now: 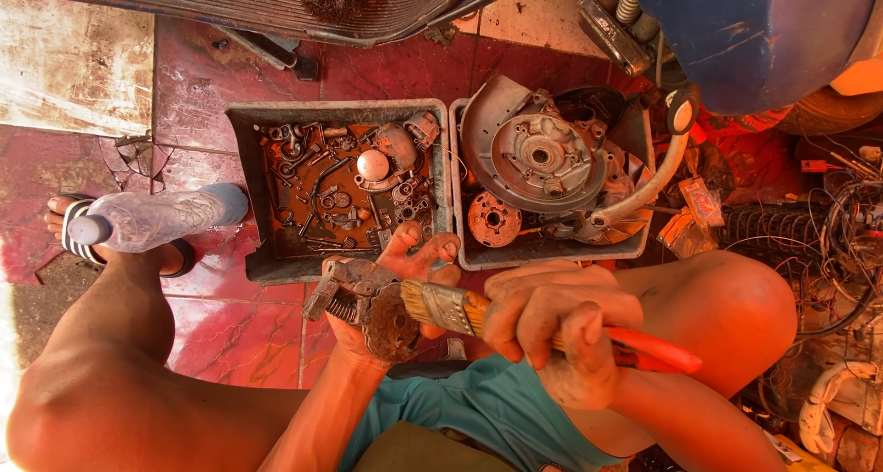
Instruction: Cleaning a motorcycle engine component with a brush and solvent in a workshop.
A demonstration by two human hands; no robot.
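Observation:
My left hand [418, 260] lies palm up and cradles a greasy metal engine part [363, 302] with a round rusty face. My right hand [552, 329] grips a paintbrush [478, 313] by its orange handle. The brush's pale bristles press against the part's round face. Both hands sit above my lap, between my bare knees. Just beyond them on the red tiled floor stand two grey trays.
The left tray [248, 191] holds oily bolts, rings and small parts. The right tray [552, 249] holds a round engine cover, a gear and a curved metal tube. A plastic bottle [152, 219] lies by my sandalled foot. Wires and scrap clutter the right side; a blue vehicle body is overhead.

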